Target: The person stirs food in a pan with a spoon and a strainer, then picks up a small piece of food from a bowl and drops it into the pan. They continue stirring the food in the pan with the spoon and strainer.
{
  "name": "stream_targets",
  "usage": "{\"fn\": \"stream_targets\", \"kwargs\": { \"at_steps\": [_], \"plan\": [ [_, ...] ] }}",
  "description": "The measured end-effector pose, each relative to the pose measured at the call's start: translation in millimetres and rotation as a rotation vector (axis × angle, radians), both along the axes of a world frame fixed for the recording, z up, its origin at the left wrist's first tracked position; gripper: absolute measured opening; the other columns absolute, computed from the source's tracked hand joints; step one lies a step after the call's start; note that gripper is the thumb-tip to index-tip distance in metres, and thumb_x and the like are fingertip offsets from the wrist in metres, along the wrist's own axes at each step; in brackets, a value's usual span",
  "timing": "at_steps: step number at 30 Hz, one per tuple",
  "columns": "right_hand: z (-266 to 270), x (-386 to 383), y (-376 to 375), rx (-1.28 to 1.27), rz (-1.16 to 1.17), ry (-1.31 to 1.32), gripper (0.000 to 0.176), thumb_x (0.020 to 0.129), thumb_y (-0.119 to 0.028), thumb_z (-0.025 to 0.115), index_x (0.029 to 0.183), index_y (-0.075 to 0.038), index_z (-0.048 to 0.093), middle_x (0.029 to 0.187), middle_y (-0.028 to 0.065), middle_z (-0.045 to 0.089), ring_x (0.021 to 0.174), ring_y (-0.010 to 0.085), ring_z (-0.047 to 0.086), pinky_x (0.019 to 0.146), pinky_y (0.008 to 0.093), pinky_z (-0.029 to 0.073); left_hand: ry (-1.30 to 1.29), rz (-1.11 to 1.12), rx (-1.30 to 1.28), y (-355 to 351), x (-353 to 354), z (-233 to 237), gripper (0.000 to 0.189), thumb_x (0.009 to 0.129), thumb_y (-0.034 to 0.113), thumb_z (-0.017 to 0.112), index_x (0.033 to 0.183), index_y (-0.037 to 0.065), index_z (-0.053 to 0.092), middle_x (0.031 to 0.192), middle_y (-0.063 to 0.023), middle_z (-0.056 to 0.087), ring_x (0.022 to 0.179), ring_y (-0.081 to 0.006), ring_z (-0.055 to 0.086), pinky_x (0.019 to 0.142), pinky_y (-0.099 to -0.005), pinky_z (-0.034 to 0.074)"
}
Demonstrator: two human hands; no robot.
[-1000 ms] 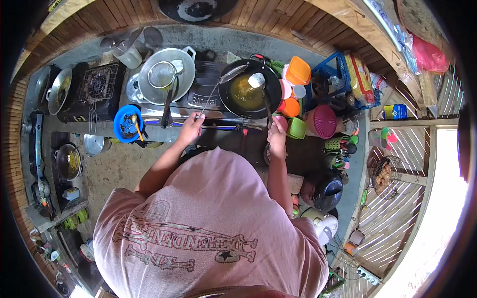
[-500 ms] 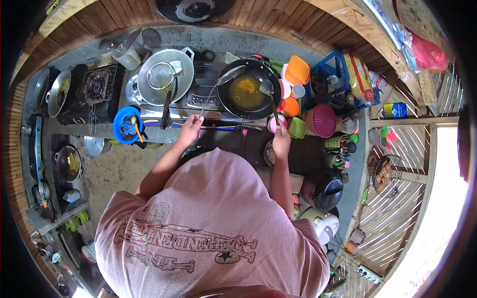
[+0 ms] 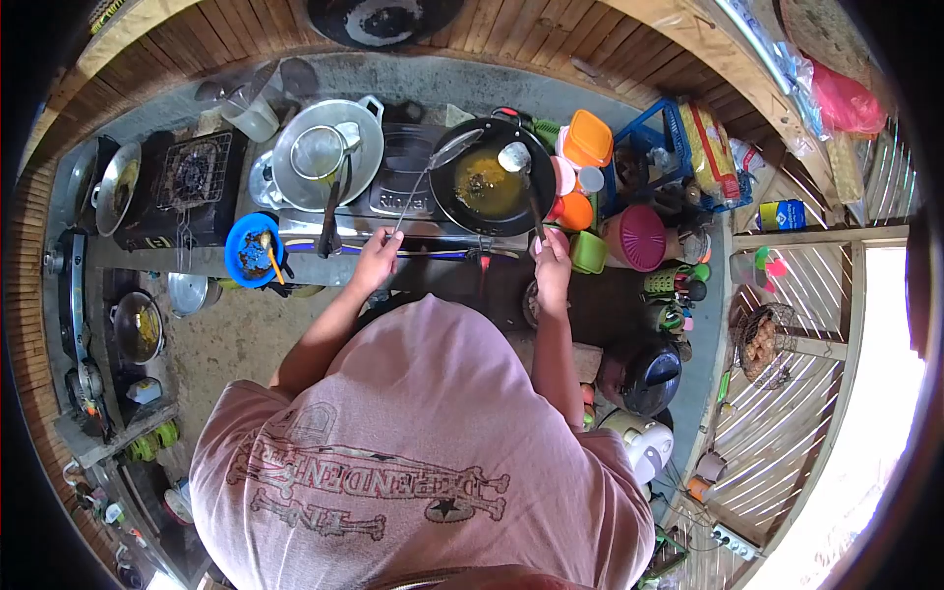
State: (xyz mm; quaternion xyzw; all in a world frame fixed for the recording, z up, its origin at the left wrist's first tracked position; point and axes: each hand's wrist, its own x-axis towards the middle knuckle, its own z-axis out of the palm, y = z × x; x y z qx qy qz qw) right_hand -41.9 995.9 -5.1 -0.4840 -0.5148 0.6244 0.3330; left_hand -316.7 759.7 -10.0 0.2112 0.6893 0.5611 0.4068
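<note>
A black wok [image 3: 454,211] stands on the right side of the stove, with yellowish oil and darker bits of food [image 3: 488,187] in it. My left hand [image 3: 378,260] is closed around the thin handle of a metal skimmer [image 3: 456,147], whose flat head tilts over the wok's upper left rim. In my right hand [image 3: 553,269] is the dark handle of a ladle [image 3: 512,156]; its shiny bowl hangs over the upper right of the wok.
Left of the wok, a wide metal pan [image 3: 287,177] carries a round strainer [image 3: 318,152]. A blue bowl [image 3: 244,265] with an orange-handled spoon sits at the counter's front. Lidded plastic containers [image 3: 590,138] crowd the wok's right side, near a blue crate [image 3: 669,123].
The ladle's bowl has shifted up and left over the wok and now catches the light. My right hand has moved slightly down and left. The skimmer stays almost in place.
</note>
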Motion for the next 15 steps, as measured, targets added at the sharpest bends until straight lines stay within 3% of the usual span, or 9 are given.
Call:
{"fn": "stream_targets", "kwargs": {
  "at_steps": [1, 5, 7, 8, 10, 11, 13, 14, 15],
  "plan": [
    [0.5, 1.2, 1.2, 0.073, -0.001, -0.05, 0.031, 0.104, -0.012, 0.05, 0.13, -0.001, 0.063, 0.09, 0.0008, 0.064, 0.066, 0.0064, 0.055, 0.06, 0.0198, 0.045, -0.002, 0.001, -0.001, -0.6, 0.1, 0.8, 0.038, 0.103, 0.039, 0.055, 0.114, 0.003, 0.054, 0.063, -0.0006, 0.048, 0.05, -0.0104, 0.048, 0.048, -0.0272, 0.039],
    [13.4, 6.4, -1.4, 0.275, 0.023, -0.268, 0.035, 0.102, -0.015, 0.051, 0.134, -0.005, 0.063, 0.09, 0.0011, 0.064, 0.073, 0.0095, 0.057, 0.068, 0.0249, 0.046, 0.016, -0.001, -0.016, -2.6, 1.0, 4.3, 0.04, 0.103, 0.04, 0.054, 0.114, 0.002, 0.054, 0.064, -0.0005, 0.048, 0.05, -0.0103, 0.048, 0.048, -0.0271, 0.038],
    [6.8, 8.4, -0.5, 0.475, 0.014, -0.39, 0.035, 0.102, -0.015, 0.051, 0.133, -0.005, 0.062, 0.104, 0.0103, 0.071, 0.09, 0.0189, 0.065, 0.084, 0.0313, 0.05, 0.005, 0.007, -0.004, -2.6, 1.4, 3.5, 0.04, 0.103, 0.04, 0.054, 0.114, 0.002, 0.054, 0.063, -0.0003, 0.048, 0.05, -0.0103, 0.047, 0.047, -0.0272, 0.038],
    [3.9, 10.7, 0.4, 0.475, 0.013, -0.39, 0.035, 0.102, -0.015, 0.051, 0.133, -0.005, 0.062, 0.104, 0.0103, 0.071, 0.09, 0.0189, 0.065, 0.084, 0.0313, 0.05, -0.005, 0.014, 0.007, -2.6, 1.7, 2.7, 0.04, 0.103, 0.04, 0.054, 0.114, 0.002, 0.053, 0.063, -0.0002, 0.047, 0.049, -0.0103, 0.047, 0.047, -0.0273, 0.038],
    [17.9, 6.0, -2.8, 0.368, 0.035, -0.512, 0.035, 0.102, -0.015, 0.05, 0.132, -0.003, 0.062, 0.115, 0.0179, 0.07, 0.108, 0.0262, 0.065, 0.099, 0.0357, 0.046, -0.009, 0.021, 0.019, -2.2, 1.0, -0.8, 0.036, 0.103, 0.038, 0.055, 0.112, 0.002, 0.054, 0.064, 0.0, 0.048, 0.048, -0.0095, 0.046, 0.046, -0.0271, 0.038],
    [9.1, 6.0, 0.4, 0.368, 0.034, -0.511, 0.035, 0.102, -0.015, 0.05, 0.132, -0.003, 0.062, 0.115, 0.0179, 0.07, 0.108, 0.0262, 0.065, 0.099, 0.0357, 0.046, -0.014, 0.03, 0.031, -2.1, 0.7, -2.5, 0.033, 0.103, 0.035, 0.057, 0.109, 0.003, 0.055, 0.066, 0.0003, 0.048, 0.047, -0.0087, 0.046, 0.044, -0.0269, 0.038],
    [-10.5, 4.3, 7.6, 0.425, 0.064, -0.526, 0.034, 0.104, -0.016, 0.05, 0.133, -0.001, 0.061, 0.108, 0.0088, 0.07, 0.092, 0.0173, 0.066, 0.083, 0.0286, 0.052, -0.002, 0.025, 0.028, -2.0, 1.2, -1.4, 0.033, 0.103, 0.036, 0.057, 0.109, 0.003, 0.055, 0.065, 0.0003, 0.048, 0.047, -0.0089, 0.046, 0.044, -0.0273, 0.038],
    [-13.4, 5.4, 10.2, 0.425, 0.062, -0.526, 0.034, 0.104, -0.016, 0.05, 0.133, -0.001, 0.061, 0.108, 0.0088, 0.07, 0.092, 0.0173, 0.066, 0.083, 0.0286, 0.052, 0.011, 0.021, 0.024, -1.8, 1.2, -0.8, 0.034, 0.103, 0.036, 0.057, 0.109, 0.003, 0.055, 0.064, 0.0003, 0.048, 0.047, -0.009, 0.046, 0.044, -0.0276, 0.038],
    [-6.3, 3.3, 10.5, 0.107, 0.051, -0.294, 0.034, 0.104, -0.017, 0.051, 0.134, -0.003, 0.061, 0.097, 0.0045, 0.067, 0.075, 0.0113, 0.059, 0.067, 0.025, 0.046, 0.012, 0.019, 0.024, -1.2, 0.7, -1.8, 0.034, 0.103, 0.036, 0.057, 0.109, 0.003, 0.055, 0.064, 0.0003, 0.048, 0.047, -0.009, 0.046, 0.044, -0.0276, 0.038]
  ]
}}
